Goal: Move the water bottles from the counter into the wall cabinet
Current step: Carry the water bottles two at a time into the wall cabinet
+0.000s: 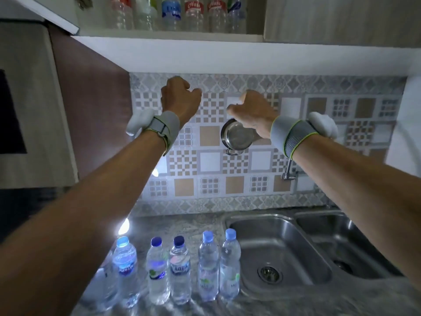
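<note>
Both hands are hanging in mid-air between the wall cabinet (168, 39) and the table (193, 222), in front of the tiled backsplash (296, 110). The left hand (177, 96) is loosely curled and holding nothing; the right hand (252, 112) is also empty, fingers half bent, thumb pointing left. A row of water bottles (175, 270) is standing upright on the table just left of the steel sink (296, 247), five clearly visible with blue caps, and a sixth seems to be partly hidden behind the left forearm. More bottles are already sitting on the cabinet shelf above. The remaining bottles look full, so each is probably moderately heavy, with thin plastic walls that give under a squeeze and may be slick. Gripping around the mid-body near the label looks safest.
</note>
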Motion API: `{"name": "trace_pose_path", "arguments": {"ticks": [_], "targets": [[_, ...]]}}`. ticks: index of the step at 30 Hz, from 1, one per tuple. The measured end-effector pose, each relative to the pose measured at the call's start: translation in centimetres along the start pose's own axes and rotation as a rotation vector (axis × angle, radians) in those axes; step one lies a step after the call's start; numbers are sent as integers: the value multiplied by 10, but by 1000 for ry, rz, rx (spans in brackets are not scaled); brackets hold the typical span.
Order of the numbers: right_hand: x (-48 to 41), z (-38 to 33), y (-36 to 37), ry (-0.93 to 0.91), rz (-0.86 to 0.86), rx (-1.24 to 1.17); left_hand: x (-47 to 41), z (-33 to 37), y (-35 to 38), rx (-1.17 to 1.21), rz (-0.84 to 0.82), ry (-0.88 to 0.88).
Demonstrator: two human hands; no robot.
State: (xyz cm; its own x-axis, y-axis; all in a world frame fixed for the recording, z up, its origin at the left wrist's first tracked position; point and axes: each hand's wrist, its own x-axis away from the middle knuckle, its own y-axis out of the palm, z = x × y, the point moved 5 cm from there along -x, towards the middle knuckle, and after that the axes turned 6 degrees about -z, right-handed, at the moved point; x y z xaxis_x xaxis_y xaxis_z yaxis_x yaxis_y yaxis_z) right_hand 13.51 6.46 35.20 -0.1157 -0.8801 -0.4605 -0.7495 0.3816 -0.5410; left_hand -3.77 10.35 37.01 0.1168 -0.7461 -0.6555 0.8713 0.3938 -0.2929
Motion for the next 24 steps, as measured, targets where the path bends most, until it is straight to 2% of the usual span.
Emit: {"name": "trace_pose_path", "arguments": {"ticks": [6,13,24], "targets": [[14,56,50,75,-69,104,49,-68,22,45,-79,-110],[44,116,101,136,-182,113,116,-137,57,95,-171,-250],[97,212,167,294,-253,136,209,-221,109,18,-301,-407]]}}
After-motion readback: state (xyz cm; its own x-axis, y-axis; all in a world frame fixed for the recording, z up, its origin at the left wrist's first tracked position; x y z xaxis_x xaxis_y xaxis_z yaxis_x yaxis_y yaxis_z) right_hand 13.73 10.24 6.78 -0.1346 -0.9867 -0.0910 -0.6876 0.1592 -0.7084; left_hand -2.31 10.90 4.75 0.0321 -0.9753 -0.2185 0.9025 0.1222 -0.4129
